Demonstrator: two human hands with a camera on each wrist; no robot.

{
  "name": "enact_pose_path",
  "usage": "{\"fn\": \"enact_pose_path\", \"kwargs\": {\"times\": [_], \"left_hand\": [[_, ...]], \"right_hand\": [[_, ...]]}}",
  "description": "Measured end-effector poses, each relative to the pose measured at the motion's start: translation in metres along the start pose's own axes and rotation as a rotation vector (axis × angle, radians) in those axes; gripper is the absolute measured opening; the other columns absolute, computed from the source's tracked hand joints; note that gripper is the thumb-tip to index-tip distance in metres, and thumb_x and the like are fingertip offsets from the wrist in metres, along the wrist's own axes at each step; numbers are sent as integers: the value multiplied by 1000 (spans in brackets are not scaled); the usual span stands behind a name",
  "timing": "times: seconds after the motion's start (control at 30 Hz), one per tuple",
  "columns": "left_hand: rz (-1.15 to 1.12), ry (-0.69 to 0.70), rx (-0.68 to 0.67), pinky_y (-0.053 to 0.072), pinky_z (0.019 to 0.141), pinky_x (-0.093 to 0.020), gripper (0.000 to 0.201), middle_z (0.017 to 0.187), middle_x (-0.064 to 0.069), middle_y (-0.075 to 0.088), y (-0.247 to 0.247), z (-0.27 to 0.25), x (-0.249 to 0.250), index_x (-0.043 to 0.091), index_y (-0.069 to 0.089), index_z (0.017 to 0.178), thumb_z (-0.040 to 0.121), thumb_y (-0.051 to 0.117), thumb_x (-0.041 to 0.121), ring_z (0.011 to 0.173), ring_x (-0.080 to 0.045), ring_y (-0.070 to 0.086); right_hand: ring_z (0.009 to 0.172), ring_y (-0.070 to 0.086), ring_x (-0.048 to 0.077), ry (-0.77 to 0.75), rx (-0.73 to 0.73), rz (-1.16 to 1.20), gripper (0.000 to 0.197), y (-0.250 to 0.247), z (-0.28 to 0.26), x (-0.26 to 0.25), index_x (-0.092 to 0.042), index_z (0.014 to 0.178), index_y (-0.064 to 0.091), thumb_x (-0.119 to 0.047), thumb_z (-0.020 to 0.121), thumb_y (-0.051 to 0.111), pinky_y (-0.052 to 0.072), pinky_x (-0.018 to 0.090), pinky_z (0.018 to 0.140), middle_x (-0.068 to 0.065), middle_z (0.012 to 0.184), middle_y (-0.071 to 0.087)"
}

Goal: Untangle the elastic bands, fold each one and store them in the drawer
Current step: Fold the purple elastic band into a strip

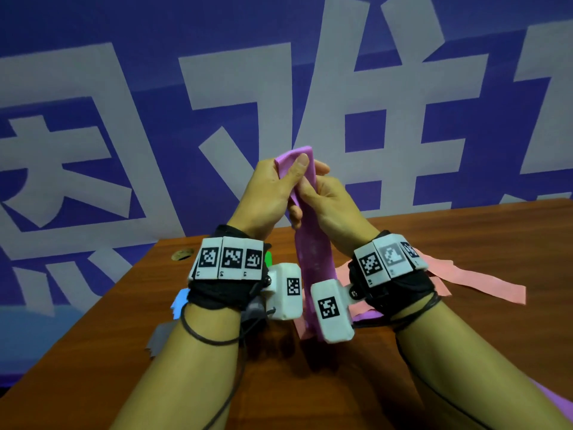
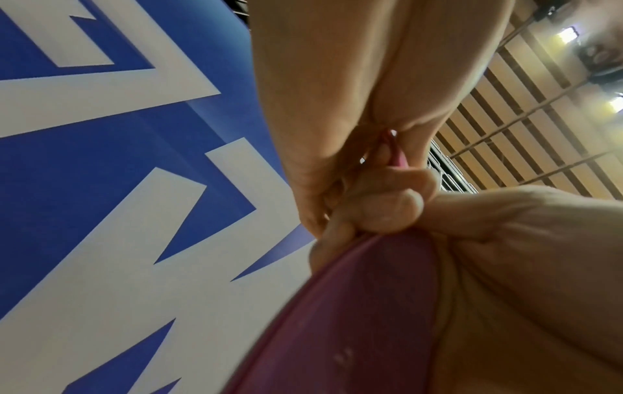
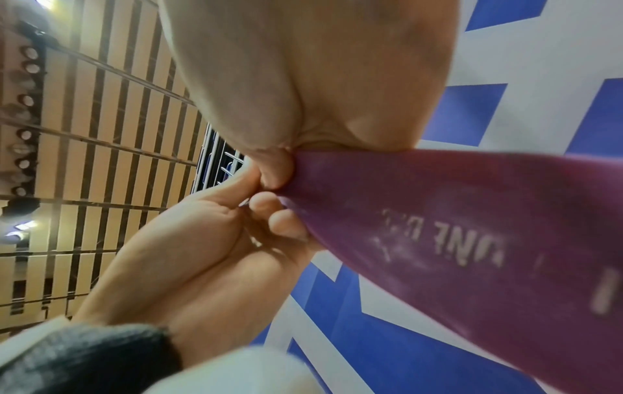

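Purple band: held upright above the counter, top end in both grips, rest hanging down between the wrists.
Left hand: thumb pinching the band's top.
Right hand: fingers curled round the band just below.
Pink band: flat on the counter, right of the purple band.

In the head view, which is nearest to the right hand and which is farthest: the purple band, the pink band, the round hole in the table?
1. Purple band: gripped in the right hand.
2. Pink band: lying on the table, at right.
3. Round hole: far left corner of the table.
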State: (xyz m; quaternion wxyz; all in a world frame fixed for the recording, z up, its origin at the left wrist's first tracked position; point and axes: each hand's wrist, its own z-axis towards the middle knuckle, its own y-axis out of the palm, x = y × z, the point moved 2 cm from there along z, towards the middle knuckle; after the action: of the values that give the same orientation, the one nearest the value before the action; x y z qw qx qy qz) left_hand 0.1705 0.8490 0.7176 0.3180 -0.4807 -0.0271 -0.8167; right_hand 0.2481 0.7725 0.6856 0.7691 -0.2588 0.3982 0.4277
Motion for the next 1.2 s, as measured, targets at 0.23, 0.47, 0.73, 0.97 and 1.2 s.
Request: {"fn": "enact_pose_path", "kwargs": {"times": [0.23,0.47,0.73,0.97,1.2], "left_hand": [[-57,-30,100,34,33,-24,45,77,-24,68,3,10,-17,3,68,108,106,39,38,31,-13,40],[-207,-52,46,37,33,-14,41,103,-25,70,15,3,-3,-4,59,98,109,32,25,38,-7,53],[-277,-87,105,39,36,-14,36,72,-12,64,15,6,-9,6,58,85,107,37,25,44,-6,57],[-253,-108,-32,41,30,-22,37,104,-26,69,0,5,-6,5,60,95,107,35,29,40,-12,60],[-233,-48,-31,59,82,-40,38,96,-21,73,-4,8,-7,7,62,93,108,33,26,97,-34,72]], "right_hand": [[58,56,22,-10,-36,66,23,-2,5,2,-3,110,54,-15,107,35,53,28,61,16,67,55],[64,60,23,103,-103,233,29,-8,3,10,2,102,57,-17,107,36,56,31,67,10,69,61],[45,38,10,52,25,73,18,3,4,11,-10,91,47,-16,106,38,42,33,50,-11,49,46],[62,62,23,108,-186,207,25,-9,0,8,-11,128,46,-10,104,38,57,33,67,20,80,59],[46,38,9,134,-137,36,30,-4,1,13,-8,80,48,-17,107,37,45,31,56,-8,51,42]]}}
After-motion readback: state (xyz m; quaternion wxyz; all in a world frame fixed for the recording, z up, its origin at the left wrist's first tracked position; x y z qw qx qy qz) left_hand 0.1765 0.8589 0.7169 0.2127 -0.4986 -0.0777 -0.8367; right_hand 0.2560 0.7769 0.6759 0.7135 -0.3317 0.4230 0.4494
